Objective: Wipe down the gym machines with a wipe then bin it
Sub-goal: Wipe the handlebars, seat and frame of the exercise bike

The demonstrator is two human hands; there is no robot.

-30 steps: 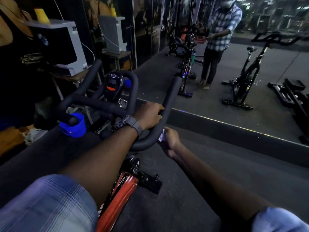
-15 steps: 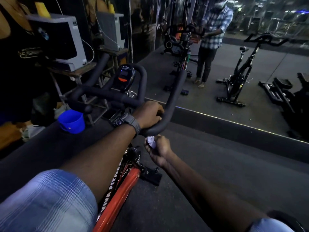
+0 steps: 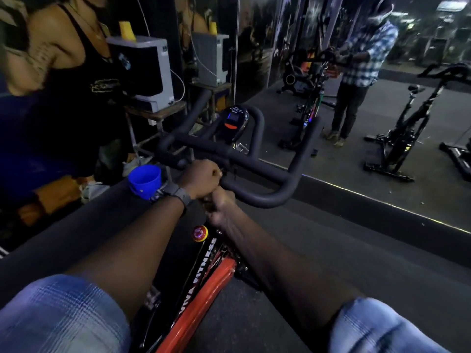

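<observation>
Here the left hand [image 3: 201, 177], a watch [image 3: 175, 196] on its wrist, sat at the centre of the frame with its fingers curled over the black handlebar [image 3: 257, 169] of the spin bike [image 3: 204, 289] — a closed grip on the bar's middle section. The right hand [image 3: 220, 205] was just below and touching it, tucked under the bar with fingers bunched; whether they clamped anything could not be told, and the wipe was not visible — hidden, if it was there, inside that fist. A blue cup holder [image 3: 144, 181] hung left of the left wrist. The bike's console [image 3: 235, 121] stood above the bar, and its orange frame ran toward the lower centre.
</observation>
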